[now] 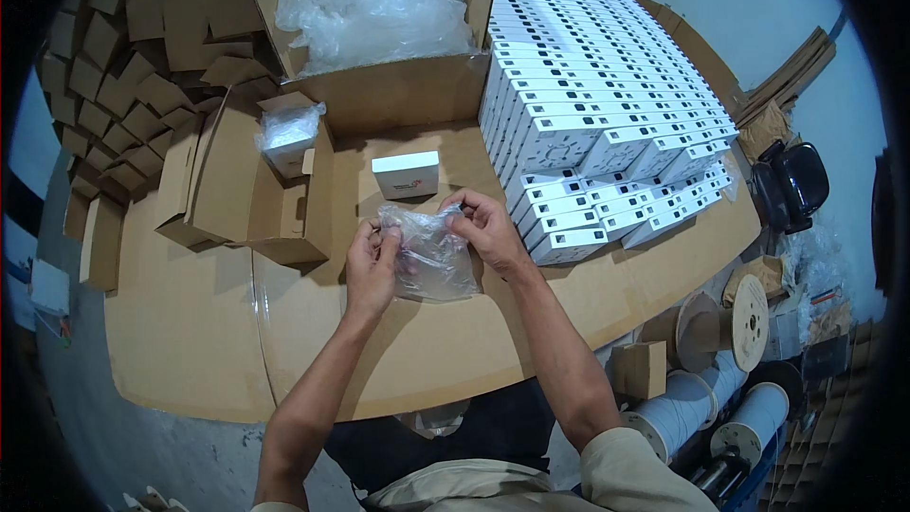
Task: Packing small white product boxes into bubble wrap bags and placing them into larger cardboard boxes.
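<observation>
Between my hands, above the cardboard-covered table, hangs a clear plastic bag. My left hand pinches its upper left edge, and my right hand grips the upper right corner. Just beyond the bag, a small white box with a little red and dark print stands on the table. To the left is an open cardboard carton; a white box wrapped in clear plastic sits inside at its far end. The inside of the held bag looks see-through, with no box visible in it.
Many white boxes are stacked at the right. Behind, a large carton holds a heap of clear plastic bags. Open brown cartons pile up at the far left. Cable spools and a black chair stand off the table's right edge.
</observation>
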Demonstrator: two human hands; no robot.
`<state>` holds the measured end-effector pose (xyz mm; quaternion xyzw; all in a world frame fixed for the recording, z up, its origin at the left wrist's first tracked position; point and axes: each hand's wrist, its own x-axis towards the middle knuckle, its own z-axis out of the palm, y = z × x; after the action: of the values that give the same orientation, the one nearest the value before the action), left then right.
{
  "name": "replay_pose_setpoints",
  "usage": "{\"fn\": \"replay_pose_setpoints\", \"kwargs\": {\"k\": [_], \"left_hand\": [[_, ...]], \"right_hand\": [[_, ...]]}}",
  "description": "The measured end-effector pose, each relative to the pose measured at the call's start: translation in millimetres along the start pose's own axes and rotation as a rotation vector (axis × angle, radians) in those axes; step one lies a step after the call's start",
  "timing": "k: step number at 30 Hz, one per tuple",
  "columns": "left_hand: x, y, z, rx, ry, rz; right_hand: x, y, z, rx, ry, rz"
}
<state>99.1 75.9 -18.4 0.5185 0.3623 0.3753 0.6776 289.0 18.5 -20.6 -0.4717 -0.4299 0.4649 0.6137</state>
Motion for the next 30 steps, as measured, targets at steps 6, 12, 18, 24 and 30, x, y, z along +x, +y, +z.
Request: {"fn": "replay_pose_setpoints", "kwargs": {"k": [6, 12, 18, 24, 30], "left_hand": [[16.6, -6.4, -6.6, 0.191, 0.053, 0.146], [16.7, -5.9, -11.8, 0.315, 0.096, 0.246], [10.5, 5.6, -7.2, 0.429, 0.207, 0.271], [11.8, 5.3, -7.3, 0.316, 0.118, 0.191], [14.3, 5.8, -10.4, 0.308, 0.194, 0.328]], "right_hand": [[5.3, -2.7, 3.1, -0.067, -0.019, 0.038], [8.1, 2.1, 4.7, -0.018, 0.136, 0.084], [13.6, 16.5, 13.8, -0.09, 0.29, 0.028], [13.9, 18.0, 17.8, -0.187, 0.367, -0.055], [8.9, -6.7, 34.6, -0.113, 0.232, 0.098]]}}
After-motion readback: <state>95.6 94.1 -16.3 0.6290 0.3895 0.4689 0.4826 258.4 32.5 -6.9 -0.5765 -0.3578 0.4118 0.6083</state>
